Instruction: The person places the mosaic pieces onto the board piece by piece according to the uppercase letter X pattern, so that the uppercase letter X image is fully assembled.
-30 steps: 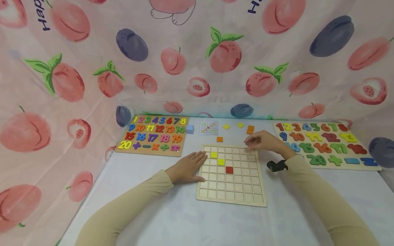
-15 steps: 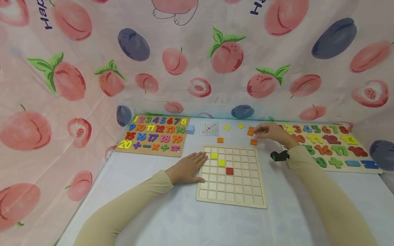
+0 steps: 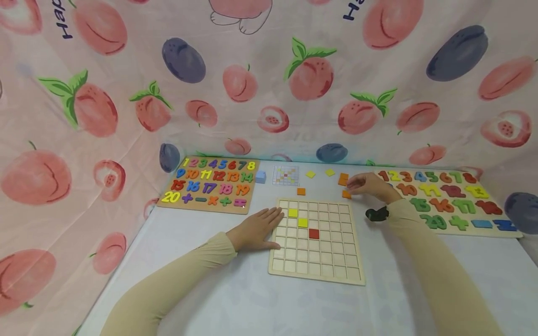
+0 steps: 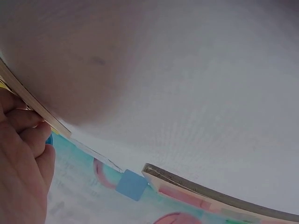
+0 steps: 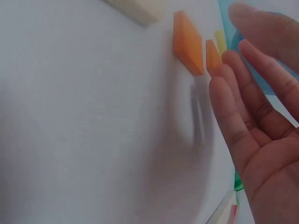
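My left hand lies flat with its fingers spread on the left edge of a wooden grid board. On the board are two yellow square tiles and one red tile, in a diagonal row. My right hand hovers beyond the board's far right corner, its fingers loosely bent and nothing seen between them. Just by its fingertips is an orange tile, with more orange tiles behind. The right wrist view shows the fingers beside an orange tile; whether they touch is unclear.
Number puzzle boards stand at left and right. Between them lie a blue block, a printed grid card, a loose orange tile and two yellow tiles. A patterned cloth hangs behind.
My right hand has moved right, off the board's far corner, to the orange tiles. One orange tile now shows nearer the board than before. My left hand has stayed in place.
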Available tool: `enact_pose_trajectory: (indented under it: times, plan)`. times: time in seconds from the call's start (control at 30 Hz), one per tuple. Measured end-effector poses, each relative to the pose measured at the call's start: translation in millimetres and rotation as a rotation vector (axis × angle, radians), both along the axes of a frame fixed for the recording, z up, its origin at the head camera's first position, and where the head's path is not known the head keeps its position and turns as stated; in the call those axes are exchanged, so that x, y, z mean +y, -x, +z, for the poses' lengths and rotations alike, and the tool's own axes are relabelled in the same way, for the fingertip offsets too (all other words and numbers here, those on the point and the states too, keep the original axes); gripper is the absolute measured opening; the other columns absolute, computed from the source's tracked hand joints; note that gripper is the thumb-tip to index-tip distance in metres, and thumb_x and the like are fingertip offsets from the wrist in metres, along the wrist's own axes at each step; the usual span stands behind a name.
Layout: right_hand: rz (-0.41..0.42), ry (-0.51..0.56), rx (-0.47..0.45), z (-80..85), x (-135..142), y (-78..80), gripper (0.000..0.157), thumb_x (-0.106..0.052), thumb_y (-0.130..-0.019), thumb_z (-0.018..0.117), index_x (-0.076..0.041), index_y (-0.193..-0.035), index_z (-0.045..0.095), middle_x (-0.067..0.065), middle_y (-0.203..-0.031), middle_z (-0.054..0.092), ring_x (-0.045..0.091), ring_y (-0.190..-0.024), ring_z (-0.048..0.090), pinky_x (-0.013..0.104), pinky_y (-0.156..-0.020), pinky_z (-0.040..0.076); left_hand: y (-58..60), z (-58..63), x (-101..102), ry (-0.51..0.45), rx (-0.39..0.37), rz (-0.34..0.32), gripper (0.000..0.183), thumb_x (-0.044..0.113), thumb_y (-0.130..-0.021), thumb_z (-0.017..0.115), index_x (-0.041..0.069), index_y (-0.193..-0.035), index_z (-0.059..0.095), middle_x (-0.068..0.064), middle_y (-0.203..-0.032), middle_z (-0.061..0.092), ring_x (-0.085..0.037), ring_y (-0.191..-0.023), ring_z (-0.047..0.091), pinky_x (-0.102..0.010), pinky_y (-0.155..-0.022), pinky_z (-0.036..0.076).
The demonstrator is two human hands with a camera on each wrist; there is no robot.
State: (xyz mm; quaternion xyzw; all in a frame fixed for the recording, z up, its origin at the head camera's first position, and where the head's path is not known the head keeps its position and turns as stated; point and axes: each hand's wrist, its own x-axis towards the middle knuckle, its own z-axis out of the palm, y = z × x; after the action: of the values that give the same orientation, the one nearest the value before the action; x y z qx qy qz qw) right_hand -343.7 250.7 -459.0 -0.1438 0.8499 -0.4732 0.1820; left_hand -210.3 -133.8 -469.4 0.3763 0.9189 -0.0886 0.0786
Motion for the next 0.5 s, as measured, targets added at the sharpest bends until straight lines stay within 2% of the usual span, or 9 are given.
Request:
enact_pose_trajectory:
  times: [0.27, 0.5]
  plan:
    - [0.025, -0.051, -0.021, -8.3, 2.4, 4.9, 0.043, -0.009, -0.081, 0.072, 0.01, -0.117, 0.058, 0.026, -0.118, 0.062, -0.002, -0.085, 0.061, 0.013, -0.077, 0.051, -1.5, 3.2, 0.0, -0.001, 0.005, -0.009, 0.091, 0.07, -0.088, 0.035, 0.007, -0.151, 0.016, -0.009, -0.158, 0.016, -0.023, -0.147, 0.015, -0.034, -0.12, 0.016]
    - [0.028, -0.088, -0.037, -11.4, -0.4, 9.3, 0.045, -0.008, -0.076, 0.077, 0.01, -0.113, 0.06, 0.013, -0.106, 0.068, 0.0, -0.081, 0.059, 0.014, -0.074, 0.051, -2.5, 4.5, 0.5, 0.003, 0.002, -0.008, 0.091, 0.07, -0.088, 0.036, 0.007, -0.151, 0.016, -0.009, -0.158, 0.016, -0.023, -0.147, 0.015, -0.034, -0.12, 0.017]
